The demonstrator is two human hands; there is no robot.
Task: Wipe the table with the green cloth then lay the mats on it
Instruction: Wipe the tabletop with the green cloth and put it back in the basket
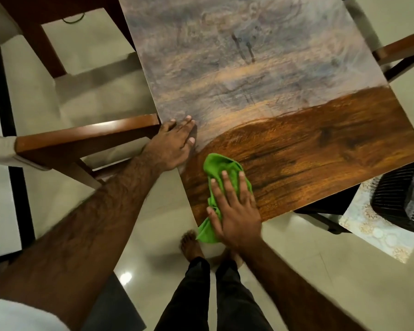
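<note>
The wooden table [308, 151] fills the upper middle of the head view; its far part looks dusty and grey, its near strip dark and shiny brown. The crumpled green cloth [221, 168] lies on the near left corner, one end hanging over the edge. My right hand [234, 206] presses flat on the cloth with straight fingers. My left hand [175, 144] rests flat on the table's left edge, fingers straight. A patterned mat [378, 225] lies low at the right, beside the table.
A wooden chair [86, 139] stands against the table's left side, and another chair [404, 48] shows at the right. A dark striped object [404, 194] sits on the patterned mat. My bare feet and dark trousers stand on the glossy tile floor [153, 235].
</note>
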